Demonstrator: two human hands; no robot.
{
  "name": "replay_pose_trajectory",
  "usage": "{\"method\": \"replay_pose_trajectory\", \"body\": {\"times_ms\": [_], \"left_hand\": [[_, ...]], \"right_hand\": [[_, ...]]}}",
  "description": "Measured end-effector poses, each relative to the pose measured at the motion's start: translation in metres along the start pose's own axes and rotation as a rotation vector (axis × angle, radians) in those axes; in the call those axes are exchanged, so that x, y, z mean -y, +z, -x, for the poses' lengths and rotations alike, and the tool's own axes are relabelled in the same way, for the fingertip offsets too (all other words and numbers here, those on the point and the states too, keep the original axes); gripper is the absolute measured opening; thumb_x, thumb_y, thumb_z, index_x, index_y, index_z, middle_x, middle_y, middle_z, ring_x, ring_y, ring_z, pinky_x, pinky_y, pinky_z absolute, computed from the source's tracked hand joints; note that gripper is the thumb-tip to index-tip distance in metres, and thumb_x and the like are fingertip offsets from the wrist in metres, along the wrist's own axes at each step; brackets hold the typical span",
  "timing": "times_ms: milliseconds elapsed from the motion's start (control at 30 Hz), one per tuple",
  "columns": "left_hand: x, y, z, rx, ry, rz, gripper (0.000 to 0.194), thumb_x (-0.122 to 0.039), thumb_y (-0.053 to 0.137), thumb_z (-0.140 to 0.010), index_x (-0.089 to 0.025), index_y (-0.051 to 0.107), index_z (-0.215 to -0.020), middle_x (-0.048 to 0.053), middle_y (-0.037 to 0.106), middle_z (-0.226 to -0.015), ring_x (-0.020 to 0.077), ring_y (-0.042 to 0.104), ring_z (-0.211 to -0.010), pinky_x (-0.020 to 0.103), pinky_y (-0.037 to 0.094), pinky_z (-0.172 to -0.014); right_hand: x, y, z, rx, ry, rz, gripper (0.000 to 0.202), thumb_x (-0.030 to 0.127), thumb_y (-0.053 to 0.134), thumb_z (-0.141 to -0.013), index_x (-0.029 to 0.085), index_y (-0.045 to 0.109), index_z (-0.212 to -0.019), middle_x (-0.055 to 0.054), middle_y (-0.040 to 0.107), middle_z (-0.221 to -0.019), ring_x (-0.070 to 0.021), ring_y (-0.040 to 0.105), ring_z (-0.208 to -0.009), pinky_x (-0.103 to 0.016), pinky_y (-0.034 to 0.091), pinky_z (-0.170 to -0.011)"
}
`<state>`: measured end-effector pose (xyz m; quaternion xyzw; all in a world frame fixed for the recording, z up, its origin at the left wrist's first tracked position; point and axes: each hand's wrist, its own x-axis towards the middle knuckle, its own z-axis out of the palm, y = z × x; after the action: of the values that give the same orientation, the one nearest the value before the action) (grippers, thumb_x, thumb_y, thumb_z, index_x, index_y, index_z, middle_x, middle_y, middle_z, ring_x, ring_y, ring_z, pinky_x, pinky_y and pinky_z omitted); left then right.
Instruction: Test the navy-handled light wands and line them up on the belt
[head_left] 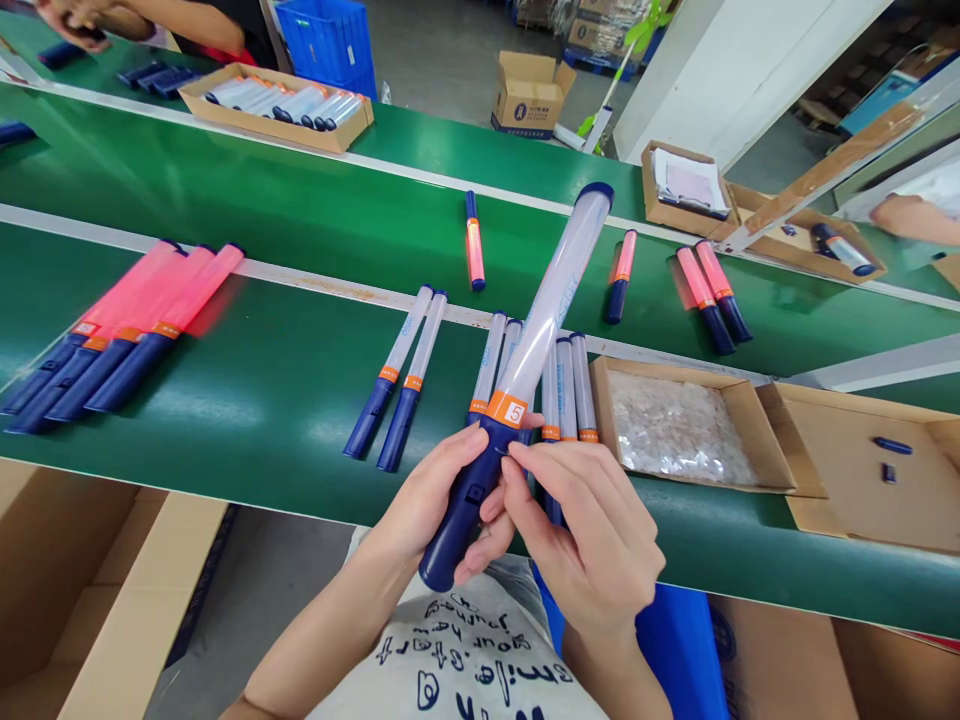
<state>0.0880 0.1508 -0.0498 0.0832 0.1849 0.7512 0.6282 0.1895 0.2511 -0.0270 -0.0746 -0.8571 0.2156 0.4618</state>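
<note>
My left hand [442, 490] is wrapped round the dark blue handle of a light stick [555, 300]. The stick is tilted, its clear white tube pointing up and to the right, with an orange band and a "5" sticker at the joint. My right hand [585, 520] has thumb and forefinger pinched against the handle just below the band; what they hold there is too small to make out. Behind the stick lie several unlit light sticks [568, 390], partly covered by my hands. Two more unlit sticks [405, 385] rest to the left.
Several pink-lit sticks [157, 330] lie at the left. Other lit sticks [475, 240] are on the green belt [322, 220]. At the right stand a carton of small clear bags [675, 425] and a shallow carton [840, 460]. Across the belt, a person's arm [202, 25] is near a filled carton [300, 135].
</note>
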Motion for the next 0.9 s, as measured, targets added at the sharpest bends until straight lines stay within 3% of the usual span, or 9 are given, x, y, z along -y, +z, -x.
{"method": "replay_pose_trajectory", "body": {"times_ms": [667,833,900], "left_hand": [[-0.0009,-0.0029,-0.0026,-0.016,-0.024,0.003,0.053,-0.052,0.049,-0.108,-0.016,0.061,-0.145,-0.004,0.055,-0.066,0.01,0.05,-0.033,0.018,0.035,-0.03],[-0.0001,-0.0056,-0.0012,-0.007,-0.036,0.059,0.042,-0.048,0.046,-0.11,-0.014,0.071,-0.113,-0.003,0.053,-0.065,0.0097,0.051,-0.035,0.018,0.034,-0.031],[0.0002,-0.0047,-0.0001,-0.014,-0.031,0.051,0.043,-0.049,0.047,-0.11,-0.015,0.071,-0.116,-0.003,0.054,-0.065,0.0094,0.051,-0.034,0.017,0.035,-0.031]], "right_hand": [[-0.0013,0.0048,0.0014,0.02,-0.019,0.036,0.02,0.003,0.07,-0.095,0.014,0.068,-0.111,-0.006,0.074,-0.095,-0.017,0.07,-0.088,-0.035,0.063,-0.079],[-0.0012,0.0053,-0.0001,0.03,-0.034,0.04,0.02,0.002,0.069,-0.095,0.013,0.068,-0.111,-0.006,0.073,-0.092,-0.0166,0.069,-0.086,-0.034,0.062,-0.077],[-0.0009,0.0059,-0.0007,0.017,-0.03,0.03,0.019,0.001,0.069,-0.095,0.014,0.067,-0.109,-0.005,0.073,-0.091,-0.0158,0.068,-0.085,-0.034,0.062,-0.078]]}}
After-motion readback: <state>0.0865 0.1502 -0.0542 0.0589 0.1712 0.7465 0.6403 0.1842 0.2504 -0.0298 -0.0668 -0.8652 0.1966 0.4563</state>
